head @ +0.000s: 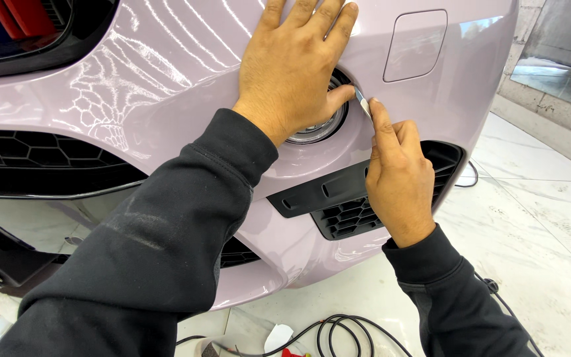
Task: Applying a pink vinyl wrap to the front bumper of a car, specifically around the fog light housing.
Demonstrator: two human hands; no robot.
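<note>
Head view shows the left hand (293,66) lying flat with fingers spread on the shiny pale pink car bumper (166,73), its thumb by the round silver fog light (317,129). Just right of the light, the right hand (398,178) pinches a small thin silver blade (362,102) at the light's edge. Black cables (338,330) lie near on the white floor (550,218).

Black cables (338,330) coil on the white marble floor (550,218).

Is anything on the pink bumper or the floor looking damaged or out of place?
No damage shows on the bumper. Only a black cable lies loosely coiled on the floor, beside a white scrap.
</note>
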